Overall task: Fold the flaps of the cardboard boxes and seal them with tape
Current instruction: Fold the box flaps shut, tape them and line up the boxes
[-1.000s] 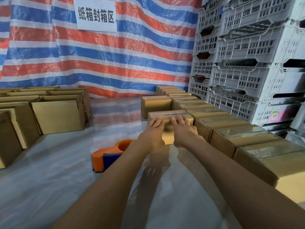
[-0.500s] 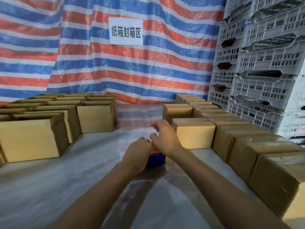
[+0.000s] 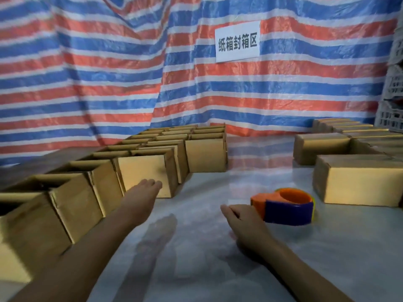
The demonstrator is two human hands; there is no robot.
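Main risk, as a judgement: the left hand [image 3: 144, 197] is lying flat w/ straight fingers, gripping nothing, its fingertips right at the front face of the nearest open box [image 3: 144, 171]. Whether they are touching it can't be told. A flat palm is giving no hold, so a pull could slip off. A push would be driving the box back into its neighbours, which are standing packed side by side in the open-box rows [image 3: 174, 138]. The glossy table sheet [image 3: 207, 258] is looking slick, so a light box could be skating or tipping instead of coming away clean, and any raised flaps could be catching on the next box.

2nd risk: the right hand [image 3: 244, 223] is sitting loose and empty just beside the orange end of the tape dispenser [image 3: 285, 209], not gripping it. A careless sweep could be knocking it toward the sealed boxes [image 3: 357, 184] on the right, or fingers could be meeting its cutter, which isn't visible from here.

Containers: the boxes on the left are standing w/ tops open and insides dark — what's in them, if anything, can't be seen. The sealed ones are lying closed, contents hidden. White crates [image 3: 394, 101] at the far right edge are showing only in part.
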